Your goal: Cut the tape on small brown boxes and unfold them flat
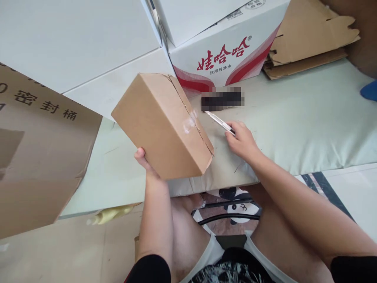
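My left hand [145, 160] grips a brown cardboard box [159, 129] from below, its thumb on the near side and its other fingers hidden behind the box. The box is tilted, and a strip of clear tape [190, 122] crosses the seam on its right-hand face. To the right of the box, my right hand [242, 138] is closed around a white utility knife [219, 122]. Its tip points up and left, apart from the box. Just beyond the tip lies a dark, pixelated object [223, 99].
A white and red water carton [224, 59] stands behind, with flattened cardboard [309, 39] at the back right. White boxes [73, 35] and a large printed carton [38, 157] bound the left. A pale green cloth [309, 129] covers the work surface. Something yellow [114, 215] hangs below its edge.
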A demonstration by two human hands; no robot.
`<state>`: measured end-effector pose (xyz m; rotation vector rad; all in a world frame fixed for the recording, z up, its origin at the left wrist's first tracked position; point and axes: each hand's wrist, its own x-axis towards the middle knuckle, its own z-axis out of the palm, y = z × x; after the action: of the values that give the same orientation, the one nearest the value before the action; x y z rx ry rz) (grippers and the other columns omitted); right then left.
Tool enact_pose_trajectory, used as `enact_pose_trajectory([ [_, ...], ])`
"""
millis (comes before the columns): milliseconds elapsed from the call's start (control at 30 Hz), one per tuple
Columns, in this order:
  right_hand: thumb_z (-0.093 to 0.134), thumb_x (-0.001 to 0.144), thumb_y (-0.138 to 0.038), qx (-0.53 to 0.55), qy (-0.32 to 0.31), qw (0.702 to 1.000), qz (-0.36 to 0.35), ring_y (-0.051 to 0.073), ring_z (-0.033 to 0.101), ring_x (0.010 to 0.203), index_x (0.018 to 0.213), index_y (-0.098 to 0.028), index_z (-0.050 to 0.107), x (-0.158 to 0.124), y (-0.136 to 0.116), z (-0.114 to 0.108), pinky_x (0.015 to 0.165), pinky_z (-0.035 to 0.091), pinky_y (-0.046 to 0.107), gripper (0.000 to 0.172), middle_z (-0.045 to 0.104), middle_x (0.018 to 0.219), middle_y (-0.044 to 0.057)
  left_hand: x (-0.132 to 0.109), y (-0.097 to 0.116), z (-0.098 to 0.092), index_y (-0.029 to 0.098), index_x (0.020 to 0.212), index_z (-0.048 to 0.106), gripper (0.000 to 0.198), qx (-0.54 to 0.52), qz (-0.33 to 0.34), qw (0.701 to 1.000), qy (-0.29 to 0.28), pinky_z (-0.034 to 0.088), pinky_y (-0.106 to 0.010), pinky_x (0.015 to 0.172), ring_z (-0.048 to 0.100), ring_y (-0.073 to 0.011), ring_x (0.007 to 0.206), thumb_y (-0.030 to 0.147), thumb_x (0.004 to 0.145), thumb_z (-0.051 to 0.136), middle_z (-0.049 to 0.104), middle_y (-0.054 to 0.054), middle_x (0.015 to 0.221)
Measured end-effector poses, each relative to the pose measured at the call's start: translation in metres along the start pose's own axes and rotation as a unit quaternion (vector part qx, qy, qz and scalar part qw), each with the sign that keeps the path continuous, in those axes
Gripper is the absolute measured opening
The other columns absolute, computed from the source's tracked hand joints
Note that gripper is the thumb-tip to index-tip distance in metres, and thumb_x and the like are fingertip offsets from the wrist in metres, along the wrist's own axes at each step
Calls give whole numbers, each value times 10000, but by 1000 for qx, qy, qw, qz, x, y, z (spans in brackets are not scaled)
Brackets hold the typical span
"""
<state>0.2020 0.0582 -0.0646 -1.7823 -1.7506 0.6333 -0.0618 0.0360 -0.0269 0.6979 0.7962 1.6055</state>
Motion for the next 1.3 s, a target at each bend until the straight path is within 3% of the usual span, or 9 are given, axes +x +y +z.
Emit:
enact_pose_trajectory([
  [67,505,901,-266,105,14,994,15,209,628,768,1213,-196,662,-4,-1,-3,708,526,359,356,711,976,85,2,1,-4,298,1166,711,536,32,21,999,12,590,-363,850,705,-252,959,575,707,707,780,-18,1021],
  [167,558,917,-368,291,28,956,16,138,515,579,1227,-200,662,-13,-7,-6,567,464,302,368,663,799,20,5,1,-6,299,1207,694,578,69,20,997,21,590,-396,886,705,-287,1047,598,713,673,766,-36,1081],
  [267,543,960,-482,365,51,929,-26,113,470,535,1211,-208,717,-22,-15,-8,521,429,274,410,610,701,-7,7,1,-7,285,1210,680,619,96,-3,995,12,578,-434,926,690,-322,1115,618,689,690,748,-55,1093],
  [533,620,921,-361,311,52,946,-72,131,624,648,1186,-177,784,-28,-23,-6,633,527,274,362,731,773,24,4,2,-7,271,1137,670,605,100,-36,994,-1,583,-470,921,660,-356,1180,629,652,719,739,-72,1147],
  [700,620,920,-385,310,61,947,-63,140,628,657,1193,-214,790,-28,-20,-7,645,537,290,364,758,796,19,-1,3,-2,261,1134,665,566,70,-60,996,-10,572,-466,929,630,-368,1200,586,675,729,743,-48,1206],
  [900,622,917,-363,288,72,951,-91,137,594,618,1181,-224,800,-28,-21,-9,642,517,301,347,743,748,13,0,2,-2,267,1134,671,557,62,-53,997,2,585,-437,871,643,-306,1091,563,663,710,752,-30,1189],
  [1133,610,921,-389,281,67,952,-99,149,619,648,1169,-247,807,-30,-20,-8,640,522,302,348,773,806,20,2,2,-5,266,1162,652,627,84,-54,995,-2,569,-511,946,593,-394,1280,628,652,693,742,-78,1231],
  [1300,608,925,-365,276,60,952,-118,147,639,653,1182,-228,804,-30,-20,-6,645,529,296,351,793,844,31,3,0,-6,273,1198,661,668,101,-50,994,-9,573,-524,983,580,-399,1330,664,656,667,716,-85,1312],
])
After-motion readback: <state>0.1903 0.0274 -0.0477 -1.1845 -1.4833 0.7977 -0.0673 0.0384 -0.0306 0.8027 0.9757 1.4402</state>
